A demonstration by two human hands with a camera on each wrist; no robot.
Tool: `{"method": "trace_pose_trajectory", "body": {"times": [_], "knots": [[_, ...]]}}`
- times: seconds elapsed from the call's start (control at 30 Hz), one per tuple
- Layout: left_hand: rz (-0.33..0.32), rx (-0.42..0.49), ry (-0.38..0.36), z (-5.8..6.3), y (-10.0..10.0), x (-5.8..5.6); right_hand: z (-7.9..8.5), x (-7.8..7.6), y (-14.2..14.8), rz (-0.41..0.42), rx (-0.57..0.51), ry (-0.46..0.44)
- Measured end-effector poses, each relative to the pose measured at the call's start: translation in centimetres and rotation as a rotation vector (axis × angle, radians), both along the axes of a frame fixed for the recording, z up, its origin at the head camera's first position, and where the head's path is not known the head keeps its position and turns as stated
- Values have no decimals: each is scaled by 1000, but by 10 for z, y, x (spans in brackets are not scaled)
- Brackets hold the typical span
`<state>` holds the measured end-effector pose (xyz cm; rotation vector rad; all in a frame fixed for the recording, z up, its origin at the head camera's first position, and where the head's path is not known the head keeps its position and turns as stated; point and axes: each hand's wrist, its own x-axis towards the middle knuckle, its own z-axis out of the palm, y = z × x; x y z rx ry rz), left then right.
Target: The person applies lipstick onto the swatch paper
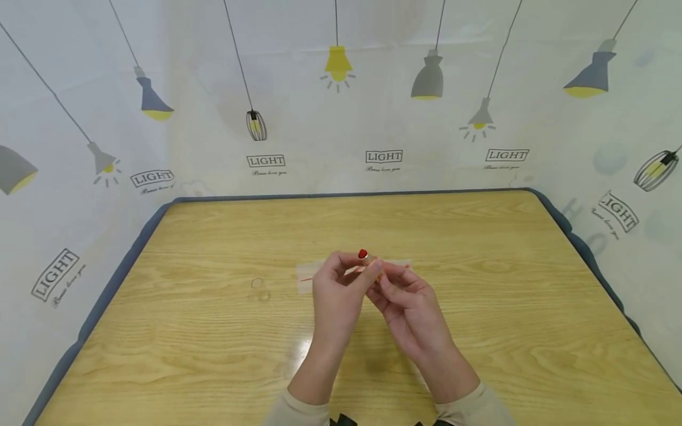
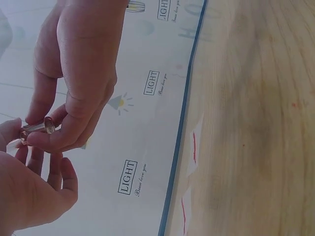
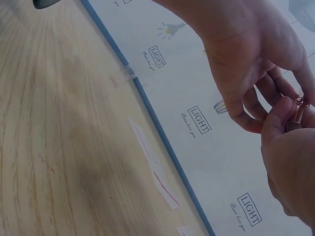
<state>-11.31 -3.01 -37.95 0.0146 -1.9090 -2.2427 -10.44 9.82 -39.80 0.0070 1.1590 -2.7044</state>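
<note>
Between both hands, in the head view, is a lipstick (image 1: 363, 254) with its red tip tilted up and away from me. My left hand (image 1: 338, 296) holds it between thumb and fingers. From the other side my right hand (image 1: 412, 305) pinches its lower end, fingertips close to those of the left. The left wrist view shows a shiny rose-gold tube (image 2: 37, 129) between the fingers; the right wrist view shows the tube (image 3: 295, 118) partly covered by fingers. Behind the hands lies a pale paper strip (image 1: 305, 278) with a red line, its middle hidden.
A thin reddish ring (image 1: 257, 283) is on the wooden table (image 1: 176, 331) left of the hands, with a fainter ring mark (image 1: 263, 296) by it. Dark blue edging (image 1: 303, 195) runs between the table and the lamp-printed wall covering (image 1: 213, 171). Clear tape (image 3: 123, 76) sticks at the edge.
</note>
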Motion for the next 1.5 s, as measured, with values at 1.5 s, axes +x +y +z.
{"method": "trace_pose_trajectory", "body": {"times": [1.5], "knots": [[-66,-54,121,8,2,0,5,0,6,83,-96,7]]}}
